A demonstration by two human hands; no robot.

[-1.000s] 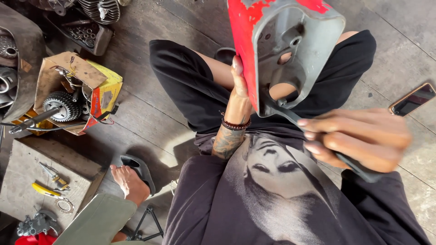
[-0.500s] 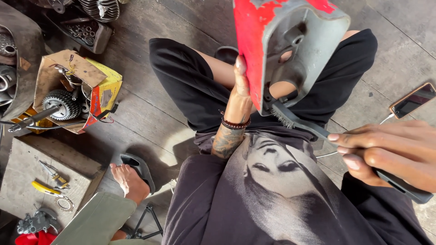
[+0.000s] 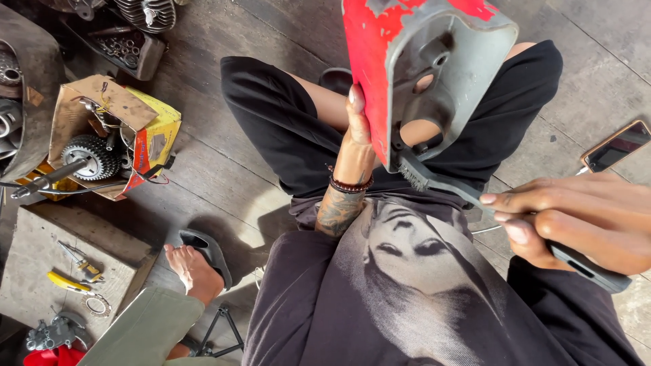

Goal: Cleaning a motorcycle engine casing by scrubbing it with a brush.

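Fingers (image 3: 522,207) of the right hand (image 3: 576,227) wrap a brush (image 3: 461,186), bristles against the red metal cover (image 3: 424,74); the left hand (image 3: 357,139) clasps its edge, steadying it above the lap (phone (image 3: 616,146) on the floor beside).

Phone (image 3: 616,145) on plank floor (image 3: 224,176)

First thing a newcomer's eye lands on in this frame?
The red-painted grey metal housing, top centre, held up by the left hand gripping its edge. Lower right, the right hand grips a dark-handled brush with its bristles at the housing's lower edge. Far left, a torn cardboard box of gears sits on the plank floor.
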